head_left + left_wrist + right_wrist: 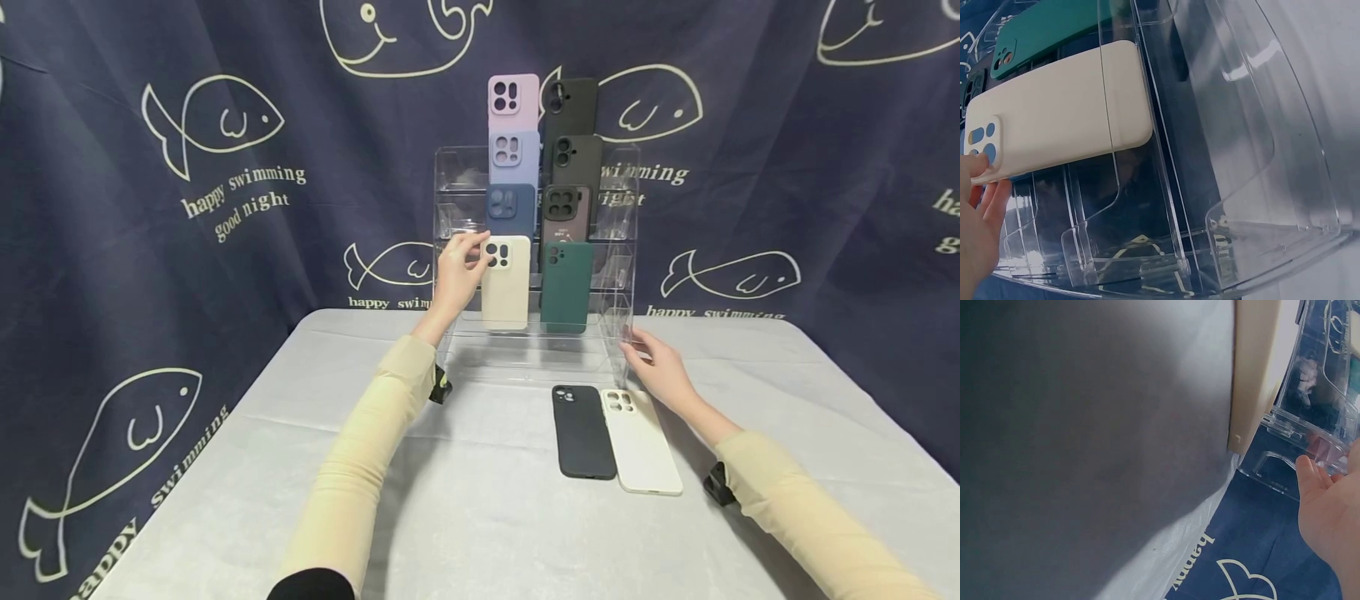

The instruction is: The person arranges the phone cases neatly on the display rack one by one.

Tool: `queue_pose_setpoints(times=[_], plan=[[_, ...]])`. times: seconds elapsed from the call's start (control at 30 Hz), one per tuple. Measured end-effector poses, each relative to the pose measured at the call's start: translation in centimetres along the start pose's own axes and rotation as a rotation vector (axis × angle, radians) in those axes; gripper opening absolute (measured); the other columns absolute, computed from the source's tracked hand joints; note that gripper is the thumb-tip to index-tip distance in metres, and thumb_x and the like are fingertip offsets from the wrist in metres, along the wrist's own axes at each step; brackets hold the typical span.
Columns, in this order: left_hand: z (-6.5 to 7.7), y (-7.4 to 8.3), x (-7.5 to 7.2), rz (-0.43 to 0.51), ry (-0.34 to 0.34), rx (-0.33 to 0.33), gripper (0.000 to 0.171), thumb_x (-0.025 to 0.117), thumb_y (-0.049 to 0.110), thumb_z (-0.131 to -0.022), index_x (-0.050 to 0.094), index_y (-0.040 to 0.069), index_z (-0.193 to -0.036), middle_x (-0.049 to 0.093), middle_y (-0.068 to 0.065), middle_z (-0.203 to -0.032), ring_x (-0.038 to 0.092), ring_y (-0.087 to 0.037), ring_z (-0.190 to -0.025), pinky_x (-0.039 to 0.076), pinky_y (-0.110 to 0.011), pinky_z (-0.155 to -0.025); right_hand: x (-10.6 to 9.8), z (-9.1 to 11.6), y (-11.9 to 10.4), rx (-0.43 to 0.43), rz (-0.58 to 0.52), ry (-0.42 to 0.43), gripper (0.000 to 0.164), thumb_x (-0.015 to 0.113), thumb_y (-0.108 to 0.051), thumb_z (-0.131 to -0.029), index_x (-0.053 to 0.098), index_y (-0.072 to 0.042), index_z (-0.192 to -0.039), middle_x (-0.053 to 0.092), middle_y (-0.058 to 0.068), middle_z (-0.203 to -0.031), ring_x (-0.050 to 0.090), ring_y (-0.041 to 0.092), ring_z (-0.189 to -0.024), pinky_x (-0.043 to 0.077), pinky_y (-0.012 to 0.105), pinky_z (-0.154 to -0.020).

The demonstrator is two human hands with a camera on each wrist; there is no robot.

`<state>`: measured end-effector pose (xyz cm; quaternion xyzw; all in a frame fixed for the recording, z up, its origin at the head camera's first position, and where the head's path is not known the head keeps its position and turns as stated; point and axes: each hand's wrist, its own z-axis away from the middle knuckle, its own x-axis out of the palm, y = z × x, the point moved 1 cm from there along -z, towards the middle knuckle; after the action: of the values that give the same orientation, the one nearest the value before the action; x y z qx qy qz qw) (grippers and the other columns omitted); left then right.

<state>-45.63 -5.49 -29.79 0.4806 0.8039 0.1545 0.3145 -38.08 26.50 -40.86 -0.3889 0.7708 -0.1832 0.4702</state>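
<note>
A clear tiered display stand (536, 367) holds phone cases in two columns. My left hand (459, 271) pinches the upper left corner of a cream phone case (506, 292) by its camera cutouts, with the thumb on its face. That case leans in the front tier; in the left wrist view the cream case (1063, 112) sits with its lower end behind the clear lip. Beside it stands a green phone case (567, 287). At the stand's lower right side, my right hand (660, 367) grips the clear edge, its fingertips partly seen through plastic in the right wrist view.
Behind rise lilac (517, 117), light blue (525, 167) and dark blue (512, 212) cases on the left, with several dark cases (573, 167) on the right. A black case (583, 433) and a white case (645, 450) lie on the grey-white tablecloth (480, 517) before the stand.
</note>
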Motion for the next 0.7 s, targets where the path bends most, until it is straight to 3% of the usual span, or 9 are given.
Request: queue_pose_setpoints(times=[0.2,0.43,0.7], plan=[[0.4,-0.5,-0.4,-0.005,-0.035,-0.020,0.041,0.064,0.001,-0.085,0.057,0.003,-0.126,0.057,-0.016,-0.125,0.062,-0.025,-0.106,0.056,-0.020,-0.082,0.3,0.0,-0.1,-0.003,-0.005,-0.003,0.044,0.053,-0.016,-0.096,0.047,0.012,-0.128,0.052,0.032,-0.125,0.056,0.046,-0.110,0.049,0.050,-0.092],[1.6,-1.0,-1.3,0.019,-0.084,-0.046,0.041,0.064,0.005,-0.086,0.056,0.004,-0.126,0.057,-0.015,-0.124,0.059,-0.027,-0.110,0.057,-0.034,-0.088,0.3,0.3,-0.3,0.014,0.001,-0.017,0.045,0.052,-0.017,-0.096,0.045,0.011,-0.130,0.051,0.032,-0.127,0.054,0.046,-0.112,0.048,0.051,-0.094],[2.7,-1.6,-2.1,0.059,-0.105,-0.022,0.039,0.066,0.007,-0.086,0.057,0.002,-0.123,0.060,-0.015,-0.117,0.062,-0.025,-0.103,0.056,-0.027,-0.087,0.0,0.1,-0.2,0.014,-0.011,-0.023,0.047,0.051,-0.018,-0.097,0.042,0.013,-0.131,0.049,0.034,-0.128,0.052,0.047,-0.113,0.046,0.053,-0.096]])
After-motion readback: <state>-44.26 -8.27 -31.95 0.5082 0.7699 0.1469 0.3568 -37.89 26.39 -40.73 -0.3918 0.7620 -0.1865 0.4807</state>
